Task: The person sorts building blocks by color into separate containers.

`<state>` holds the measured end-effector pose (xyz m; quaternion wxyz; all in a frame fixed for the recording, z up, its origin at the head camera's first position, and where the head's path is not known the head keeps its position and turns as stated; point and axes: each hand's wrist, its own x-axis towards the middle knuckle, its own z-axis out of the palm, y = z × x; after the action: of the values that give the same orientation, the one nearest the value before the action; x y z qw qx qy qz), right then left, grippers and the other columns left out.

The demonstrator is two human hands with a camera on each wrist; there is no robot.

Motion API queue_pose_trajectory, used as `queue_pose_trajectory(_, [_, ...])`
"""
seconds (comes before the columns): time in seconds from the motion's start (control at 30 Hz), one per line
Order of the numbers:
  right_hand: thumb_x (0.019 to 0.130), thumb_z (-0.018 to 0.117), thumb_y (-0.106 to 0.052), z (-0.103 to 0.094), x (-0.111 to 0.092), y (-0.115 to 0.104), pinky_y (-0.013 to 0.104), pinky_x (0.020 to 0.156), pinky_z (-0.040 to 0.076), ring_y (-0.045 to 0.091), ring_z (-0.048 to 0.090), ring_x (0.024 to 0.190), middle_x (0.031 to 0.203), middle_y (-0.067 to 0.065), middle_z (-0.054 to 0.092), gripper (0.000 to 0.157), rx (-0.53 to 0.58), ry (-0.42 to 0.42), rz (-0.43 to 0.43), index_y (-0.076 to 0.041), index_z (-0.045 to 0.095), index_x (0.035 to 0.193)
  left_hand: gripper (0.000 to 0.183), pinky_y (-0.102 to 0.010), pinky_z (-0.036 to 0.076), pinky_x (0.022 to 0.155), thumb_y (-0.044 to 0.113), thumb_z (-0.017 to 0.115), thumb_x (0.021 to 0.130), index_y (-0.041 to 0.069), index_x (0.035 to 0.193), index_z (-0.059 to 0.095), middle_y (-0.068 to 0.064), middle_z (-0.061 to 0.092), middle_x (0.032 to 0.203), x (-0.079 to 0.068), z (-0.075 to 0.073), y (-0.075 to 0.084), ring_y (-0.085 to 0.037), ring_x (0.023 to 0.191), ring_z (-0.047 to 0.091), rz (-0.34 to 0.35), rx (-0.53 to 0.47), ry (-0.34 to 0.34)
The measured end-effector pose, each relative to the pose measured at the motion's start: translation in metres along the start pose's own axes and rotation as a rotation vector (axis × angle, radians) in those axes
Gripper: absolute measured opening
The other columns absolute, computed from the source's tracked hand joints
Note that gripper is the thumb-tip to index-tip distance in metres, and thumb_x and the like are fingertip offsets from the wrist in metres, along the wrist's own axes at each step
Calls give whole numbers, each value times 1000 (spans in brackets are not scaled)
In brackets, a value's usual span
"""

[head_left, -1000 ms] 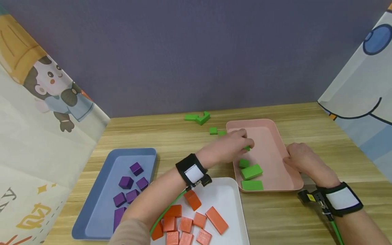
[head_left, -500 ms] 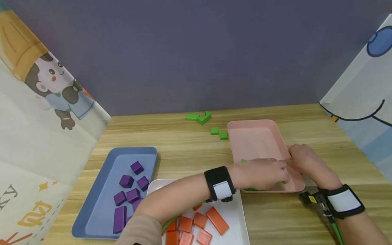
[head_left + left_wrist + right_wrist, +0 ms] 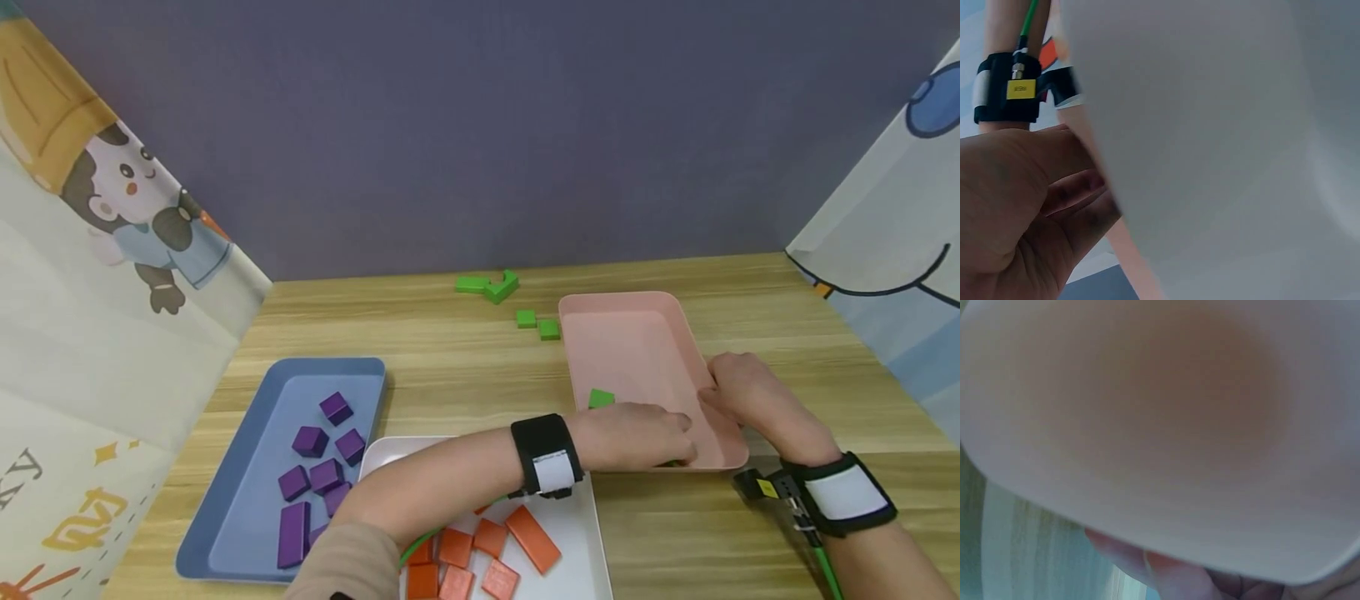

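My left hand point(image 3: 633, 435) reaches low into the near end of the pink tray point(image 3: 622, 342), fingers curled down over a green block that barely shows under them. One green block point(image 3: 602, 398) sticks out beyond this hand, which covers the tray's near left part. At the tray's right rim, my right hand point(image 3: 761, 408) grips the edge. In the left wrist view, the left hand's point(image 3: 1004, 206) fingertips are hidden behind a pale, blurred surface. The right wrist view has the pink tray point(image 3: 1147, 506) up close, with right-hand fingers point(image 3: 1179, 575) at its rim.
A white tray point(image 3: 570, 550) with several orange blocks point(image 3: 532, 533) lies under the left forearm. Further left is a blue tray point(image 3: 232, 492) holding several purple blocks point(image 3: 309, 442). Small green blocks point(image 3: 549, 330) and green shaped pieces point(image 3: 501, 287) lie behind on the wooden table point(image 3: 420, 333).
My left hand has moved from the pink tray's left side toward its near right, with a green block, then slightly lower and back left. The right hand stays on the rim.
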<state>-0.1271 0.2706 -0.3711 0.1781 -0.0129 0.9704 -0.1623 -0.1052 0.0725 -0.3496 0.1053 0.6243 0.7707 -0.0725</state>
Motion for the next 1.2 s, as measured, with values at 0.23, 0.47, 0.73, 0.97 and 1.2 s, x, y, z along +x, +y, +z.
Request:
queue_pose_trajectory(0.23, [88, 59, -10, 0, 0, 0, 29, 46, 40, 18, 48, 52, 63, 8, 49, 17, -22, 11, -12, 3, 59, 76, 24, -10, 41, 71, 21, 48, 99, 32, 100, 69, 11, 57, 101, 6, 8, -1, 1, 83, 51, -2, 31, -4])
queue_pose_trajectory(0.47, [88, 59, -11, -2, 1, -1, 29, 48, 41, 18, 50, 55, 64, 9, 52, 17, -25, -20, 17, 3, 60, 79, 24, -12, 43, 73, 21, 46, 100, 33, 106, 66, 12, 56, 105, 8, 8, -1, 0, 87, 51, -30, 11, -27])
queue_pose_trajectory(0.73, [88, 58, -11, 0, 1, 0, 29, 47, 41, 18, 50, 54, 64, 8, 52, 16, -11, -7, 11, 2, 60, 79, 24, -10, 39, 78, 23, 51, 98, 33, 118, 62, 12, 52, 104, -11, -2, -7, 0, 90, 49, 17, -20, 10])
queue_pose_trajectory(0.97, [88, 57, -11, 0, 0, -1, 29, 48, 42, 18, 51, 55, 65, 8, 53, 15, 18, -29, 42, 3, 61, 85, 16, -13, 43, 71, 30, 57, 95, 29, 108, 65, 13, 55, 92, -48, -21, -25, 1, 81, 51, -34, -14, 93])
queue_pose_trajectory(1.2, [88, 56, -11, -1, -1, -3, 29, 48, 42, 18, 52, 56, 66, 9, 53, 16, -13, -24, 38, 3, 61, 83, 23, -18, 47, 75, 31, 61, 93, 22, 113, 67, 7, 64, 104, -82, -29, -68, -5, 91, 57, -169, -81, 239])
